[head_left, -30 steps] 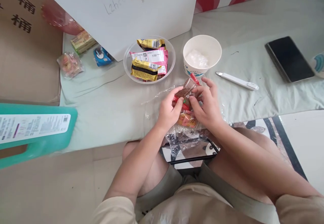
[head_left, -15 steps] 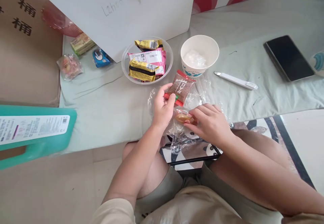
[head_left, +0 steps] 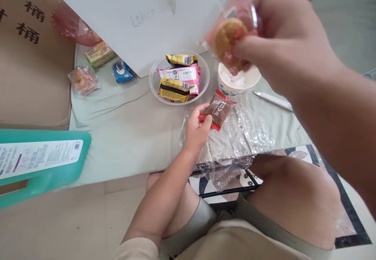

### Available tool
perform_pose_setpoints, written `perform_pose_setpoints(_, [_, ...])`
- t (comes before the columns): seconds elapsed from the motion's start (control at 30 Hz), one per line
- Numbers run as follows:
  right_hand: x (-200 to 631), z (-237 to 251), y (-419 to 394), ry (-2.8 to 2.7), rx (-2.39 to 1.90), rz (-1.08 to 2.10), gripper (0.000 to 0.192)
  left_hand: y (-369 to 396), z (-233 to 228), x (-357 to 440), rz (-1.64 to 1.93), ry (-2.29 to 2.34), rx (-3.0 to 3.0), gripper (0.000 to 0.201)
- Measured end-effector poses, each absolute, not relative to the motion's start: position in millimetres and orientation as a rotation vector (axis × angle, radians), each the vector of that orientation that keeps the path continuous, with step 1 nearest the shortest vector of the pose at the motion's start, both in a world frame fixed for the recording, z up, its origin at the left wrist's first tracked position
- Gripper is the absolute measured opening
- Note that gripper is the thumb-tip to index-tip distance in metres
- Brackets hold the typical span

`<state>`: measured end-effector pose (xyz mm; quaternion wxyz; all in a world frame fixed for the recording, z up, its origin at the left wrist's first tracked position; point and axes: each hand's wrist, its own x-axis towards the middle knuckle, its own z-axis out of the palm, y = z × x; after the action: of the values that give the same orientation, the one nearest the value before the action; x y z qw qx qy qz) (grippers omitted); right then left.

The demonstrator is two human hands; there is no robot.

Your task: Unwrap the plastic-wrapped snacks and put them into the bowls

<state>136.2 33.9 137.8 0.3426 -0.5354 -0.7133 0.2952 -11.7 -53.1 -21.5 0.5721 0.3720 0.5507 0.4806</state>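
Observation:
My left hand (head_left: 196, 131) pinches the near end of a small brown and red snack packet (head_left: 219, 109), held just above a crumpled clear plastic bag (head_left: 246, 134) on the pale green cloth. My right hand (head_left: 282, 37) is raised close to the camera and grips a round biscuit in a clear pink wrapper (head_left: 227, 37). Behind it stands a white paper cup (head_left: 237, 83), partly hidden by that hand. A clear plastic bowl (head_left: 154, 83) with yellow and pink snack packets sits left of the cup.
A white pen-like stick (head_left: 273, 100) lies right of the cup. A large white box (head_left: 141, 13) stands behind the bowl, with small sweets (head_left: 84, 80) at its left. A teal plastic container (head_left: 41, 158) is at the left. A cardboard box (head_left: 29, 56) fills the far left.
My right hand has lifted a wrapped biscuit from the plastic bag up toward the camera. My left hand still holds the brown packet. The phone at the right is now hidden.

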Motion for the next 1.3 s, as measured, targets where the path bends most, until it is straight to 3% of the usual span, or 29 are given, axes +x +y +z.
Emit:
perform_pose_setpoints(0.1, [105, 142, 63, -1.803, -1.605, 0.933, 0.021, -52, -22, -13, 1.110, 1.271, 0.825, 0.035])
perform_pose_setpoints(0.23, [87, 124, 75, -1.920, -1.827, 0.630, 0.027, -51, -21, -13, 1.078, 1.274, 0.789, 0.035])
perform_pose_setpoints(0.33, [82, 110, 74, -1.991, -1.787, 0.615, 0.052, -51, -19, -11, 1.077, 1.258, 0.763, 0.036])
perform_pose_setpoints(0.4, [80, 105, 75, -2.053, -1.794, 0.600, 0.058, -52, -18, -11, 1.071, 1.258, 0.759, 0.036])
perform_pose_setpoints(0.53, [88, 95, 89, -2.173, -1.790, 0.466, 0.035, -53, -16, -11, 1.058, 1.254, 0.745, 0.035])
perform_pose_setpoints(0.63, [102, 65, 115, -2.305, -1.554, 0.574, 0.023, -53, -16, -10, 1.052, 1.253, 0.749, 0.035])
perform_pose_setpoints(0.8, [107, 18, 149, -2.339, -1.196, 0.739, 0.034, -52, -16, -10, 1.062, 1.263, 0.784, 0.033])
perform_pose_setpoints(0.97, [109, 70, 90, -2.233, -1.483, 0.499, 0.033, -53, -12, -11, 1.082, 1.250, 0.780, 0.032])
perform_pose_setpoints(1.07, [133, 93, 30, -2.115, -1.624, 0.409, 0.023, -54, -12, -12, 1.139, 1.124, 0.729, 0.032])
perform_pose_setpoints(1.13, [150, 91, -3, -2.041, -1.691, 0.492, 0.032, -55, -13, -13, 1.161, 1.016, 0.695, 0.033])
perform_pose_setpoints(1.2, [161, 82, -24, -1.997, -1.732, 0.772, 0.041, -57, -13, -12, 1.154, 0.934, 0.687, 0.036])
perform_pose_setpoints(1.3, [168, 80, -36, -2.031, -1.732, 0.999, 0.019, -57, -13, -10, 1.130, 0.885, 0.678, 0.041])
